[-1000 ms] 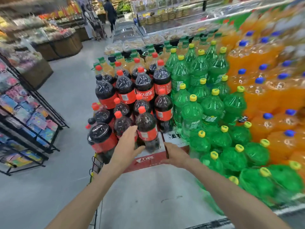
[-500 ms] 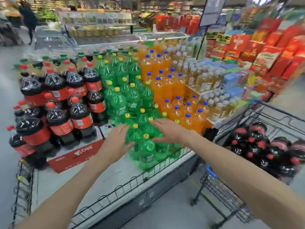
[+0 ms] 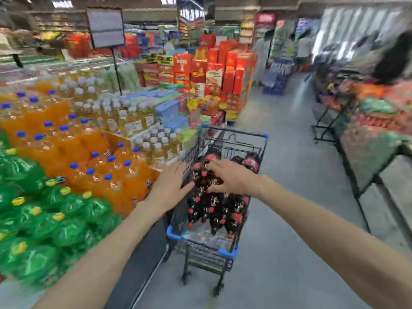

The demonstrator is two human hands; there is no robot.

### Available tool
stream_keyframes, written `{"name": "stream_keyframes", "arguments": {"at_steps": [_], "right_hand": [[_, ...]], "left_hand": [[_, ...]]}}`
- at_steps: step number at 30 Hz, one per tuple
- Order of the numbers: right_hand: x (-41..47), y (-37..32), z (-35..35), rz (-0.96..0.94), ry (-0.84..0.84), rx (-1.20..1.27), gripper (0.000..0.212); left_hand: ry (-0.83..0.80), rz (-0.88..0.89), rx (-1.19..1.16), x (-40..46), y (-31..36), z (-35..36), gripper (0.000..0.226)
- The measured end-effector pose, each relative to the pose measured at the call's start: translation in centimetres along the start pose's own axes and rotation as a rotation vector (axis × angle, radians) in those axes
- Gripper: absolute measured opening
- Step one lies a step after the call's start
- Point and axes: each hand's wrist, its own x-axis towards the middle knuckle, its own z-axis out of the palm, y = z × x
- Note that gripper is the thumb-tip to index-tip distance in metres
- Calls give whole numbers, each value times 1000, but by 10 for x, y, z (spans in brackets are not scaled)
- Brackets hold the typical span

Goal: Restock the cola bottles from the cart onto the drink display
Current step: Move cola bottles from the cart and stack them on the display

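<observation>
The whole view is smeared by motion blur, so the labels on the cola bottles (image 3: 214, 204) in the cart (image 3: 225, 253) cannot be read, and whether either hand (image 3: 169, 188) touches a bottle cannot be told. The right hand (image 3: 234, 177) hides the bottles beneath it. The green bottles (image 3: 44, 219) at near left are cut by the edge, and the far shelves (image 3: 245, 25) are too blurred to make out.

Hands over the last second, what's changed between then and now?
Both hands left the cola on the display and swung right to the cart. The left hand and right hand now reach, fingers spread, over the cola bottles in it, with no grip on any yet. Both stayed empty throughout.
</observation>
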Motion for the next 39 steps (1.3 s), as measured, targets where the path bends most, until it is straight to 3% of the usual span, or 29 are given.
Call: {"name": "stream_keyframes", "arguments": {"at_steps": [6, 10, 18, 25, 28, 30, 34, 39], "right_hand": [[-77, 169, 24, 155, -72, 22, 89], [-93, 257, 42, 208, -143, 40, 91], [-20, 391, 96, 170, -231, 35, 91], [85, 469, 147, 39, -341, 10, 93], [131, 498, 172, -41, -405, 20, 95], [158, 517, 194, -94, -448, 19, 103], [213, 551, 237, -267, -526, -52, 119], [262, 581, 276, -543, -612, -160, 128]], "left_hand": [[-72, 46, -75, 120, 115, 104, 77], [-130, 14, -125, 167, 152, 163, 78], [-220, -285, -315, 239, 137, 277, 86], [-286, -523, -392, 290, 103, 346, 97], [-301, -737, -535, 295, 93, 368, 104], [-252, -910, -677, 293, 92, 383, 107], [-29, -1216, -914, 297, 102, 418, 137], [320, -1571, -1048, 317, 132, 445, 132]]}}
